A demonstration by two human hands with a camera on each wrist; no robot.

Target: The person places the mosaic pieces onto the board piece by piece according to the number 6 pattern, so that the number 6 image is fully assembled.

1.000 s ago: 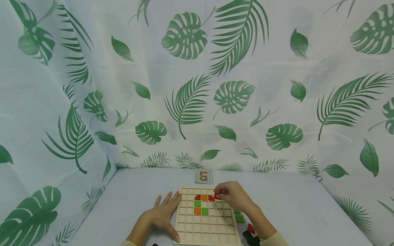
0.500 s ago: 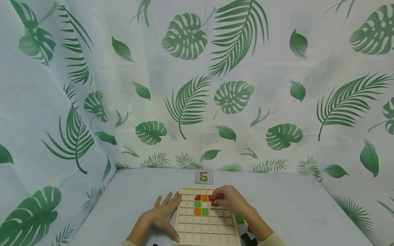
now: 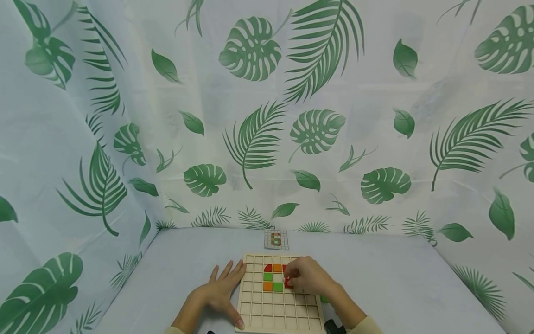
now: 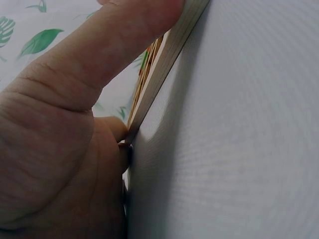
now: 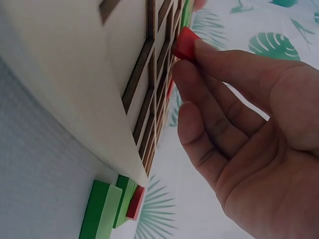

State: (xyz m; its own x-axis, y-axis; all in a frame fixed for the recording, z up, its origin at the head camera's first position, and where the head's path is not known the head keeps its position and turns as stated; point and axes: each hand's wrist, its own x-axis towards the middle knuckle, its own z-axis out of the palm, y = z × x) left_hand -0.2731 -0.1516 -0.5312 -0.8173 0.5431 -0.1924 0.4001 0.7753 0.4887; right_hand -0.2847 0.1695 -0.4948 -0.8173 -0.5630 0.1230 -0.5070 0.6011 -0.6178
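A wooden grid board lies on the table with red, orange and green tiles set in its upper cells. My right hand pinches a red tile between thumb and fingers, right at the cell beside the lower green tile. In the right wrist view that tile is tilted against the grid. My left hand is spread along the board's left edge, thumb at the near corner and fingertips at the upper side. The left wrist view shows the thumb lying against the board's side.
Behind the board lies a small pattern card printed with a coloured figure on a grid. Loose green tiles and a red one sit by the board's right side. A black object is near my right forearm.
My right hand has moved the red tile from the upper row down toward me, to the row of the lower green tile. The left hand has stayed in place.
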